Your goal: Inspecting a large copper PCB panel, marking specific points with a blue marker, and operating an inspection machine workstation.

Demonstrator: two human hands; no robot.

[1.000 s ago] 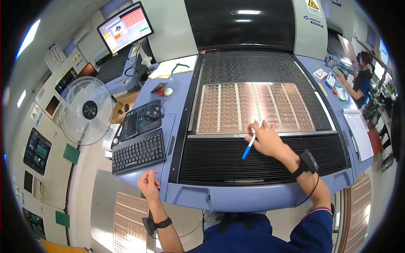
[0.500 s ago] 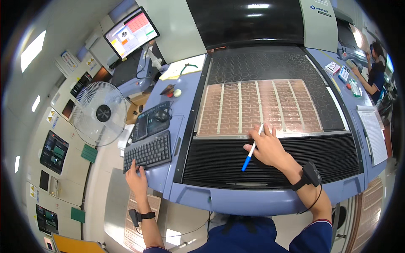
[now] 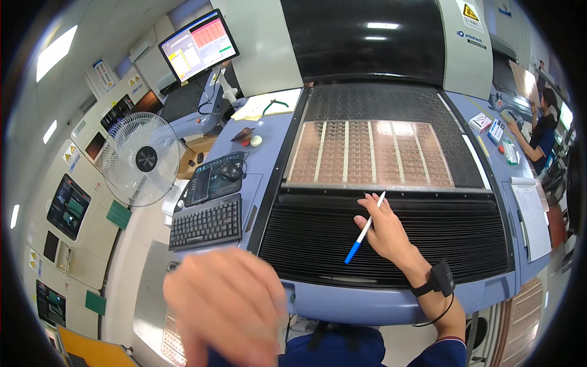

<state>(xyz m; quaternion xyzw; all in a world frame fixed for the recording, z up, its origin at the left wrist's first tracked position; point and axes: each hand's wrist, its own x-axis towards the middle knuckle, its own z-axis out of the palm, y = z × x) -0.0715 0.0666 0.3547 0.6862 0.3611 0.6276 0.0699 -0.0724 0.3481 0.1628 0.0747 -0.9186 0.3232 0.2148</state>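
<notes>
A white pen with a blue end (image 3: 364,231) is gripped in my right hand (image 3: 389,232), held slanted over the black ribbed strip (image 3: 306,244) at the machine's front. Just beyond those fingertips lies a copper-coloured circuit board panel (image 3: 361,153), flat on the dark machine bed (image 3: 342,101). My left hand (image 3: 226,300) is raised near the camera, large and smeared by motion; its fingers seem bent, but whether they hold anything cannot be made out. The black keyboard (image 3: 206,223) rests on the blue ledge beyond it.
On the left ledge are a mouse (image 3: 231,171), a round white item (image 3: 256,140) and green-handled pliers (image 3: 275,105) on paper. A monitor (image 3: 199,46) and a fan (image 3: 145,159) stand further left. At right lie a clipboard (image 3: 531,214) and small boxes (image 3: 480,122); a co-worker (image 3: 541,131) stands beyond.
My left hand has left the keyboard and risen toward the camera. My right hand has drawn back slightly from the panel's edge, still with the pen. The monitor's picture has changed.
</notes>
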